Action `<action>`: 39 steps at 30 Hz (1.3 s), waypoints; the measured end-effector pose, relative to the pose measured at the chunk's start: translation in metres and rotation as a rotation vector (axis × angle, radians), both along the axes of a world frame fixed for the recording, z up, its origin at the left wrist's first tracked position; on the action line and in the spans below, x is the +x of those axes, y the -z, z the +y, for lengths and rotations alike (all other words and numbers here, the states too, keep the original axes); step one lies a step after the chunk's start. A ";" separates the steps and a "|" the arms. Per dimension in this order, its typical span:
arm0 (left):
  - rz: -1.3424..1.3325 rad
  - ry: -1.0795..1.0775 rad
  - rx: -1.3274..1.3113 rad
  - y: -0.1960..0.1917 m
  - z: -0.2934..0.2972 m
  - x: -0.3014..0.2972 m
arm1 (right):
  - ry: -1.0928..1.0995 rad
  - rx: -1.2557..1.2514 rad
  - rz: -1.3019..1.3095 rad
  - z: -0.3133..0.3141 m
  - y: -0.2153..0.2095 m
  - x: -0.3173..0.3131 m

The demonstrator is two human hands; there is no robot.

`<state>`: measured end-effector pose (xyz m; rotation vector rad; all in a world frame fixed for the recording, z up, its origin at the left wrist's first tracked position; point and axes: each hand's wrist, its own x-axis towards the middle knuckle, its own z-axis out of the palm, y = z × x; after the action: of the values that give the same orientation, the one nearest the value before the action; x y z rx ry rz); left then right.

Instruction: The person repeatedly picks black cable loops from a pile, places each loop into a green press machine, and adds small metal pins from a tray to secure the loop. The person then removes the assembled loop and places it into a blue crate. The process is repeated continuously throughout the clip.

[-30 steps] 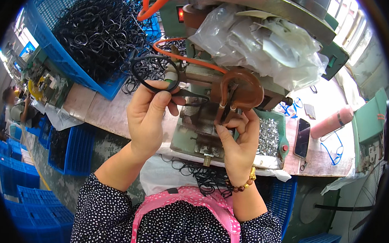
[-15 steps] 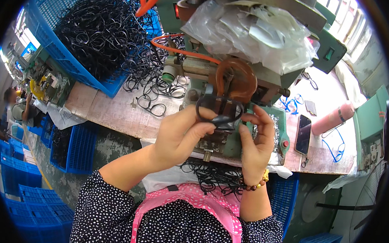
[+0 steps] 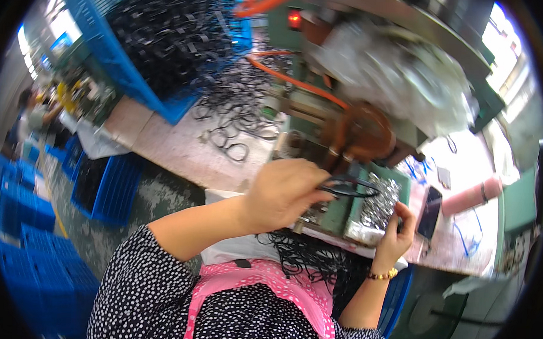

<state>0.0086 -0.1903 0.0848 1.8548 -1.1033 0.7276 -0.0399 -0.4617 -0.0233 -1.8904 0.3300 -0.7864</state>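
Note:
Between its fingers and thumb, my left hand (image 3: 285, 191) holds a black eyeglass frame (image 3: 352, 189) by one end. The frame reaches right, in front of the green machine (image 3: 335, 218) and its brown disc-shaped part (image 3: 367, 134). Just below it, small shiny metal pieces (image 3: 380, 204) fill a tray on the machine's right side. My right hand (image 3: 397, 235) is at that tray's right edge, thumb and fingers curled together. Whether a small piece sits between those fingertips is too small to see.
A blue basket (image 3: 159, 107) heaped with black frames (image 3: 168, 38) stands at left, with loose frames (image 3: 230, 140) beside it. More black frames (image 3: 307, 256) lie at my lap. Plastic bags (image 3: 403, 78) cover the machine's top. A phone (image 3: 429, 213) and pink bottle (image 3: 471, 196) are at right.
My hands have come apart: the right has left the eyeglass frame and moved right to the metal pieces, while the left keeps the frame. The whole view has shifted, and a red light now glows.

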 end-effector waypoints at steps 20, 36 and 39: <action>0.074 -0.507 0.062 0.072 0.105 0.027 | -0.005 -0.425 -0.060 0.021 0.006 0.010; 0.689 -0.737 0.252 0.137 0.168 0.052 | -0.019 -0.364 -0.231 0.023 0.005 0.005; 0.724 -0.558 -0.125 0.123 0.152 0.043 | -0.034 -0.398 -0.211 0.022 0.004 0.002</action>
<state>0.0518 -0.0380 -0.0377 2.0766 -0.0755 0.3403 -0.0377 -0.4399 -0.0269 -2.1471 0.0061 -1.0789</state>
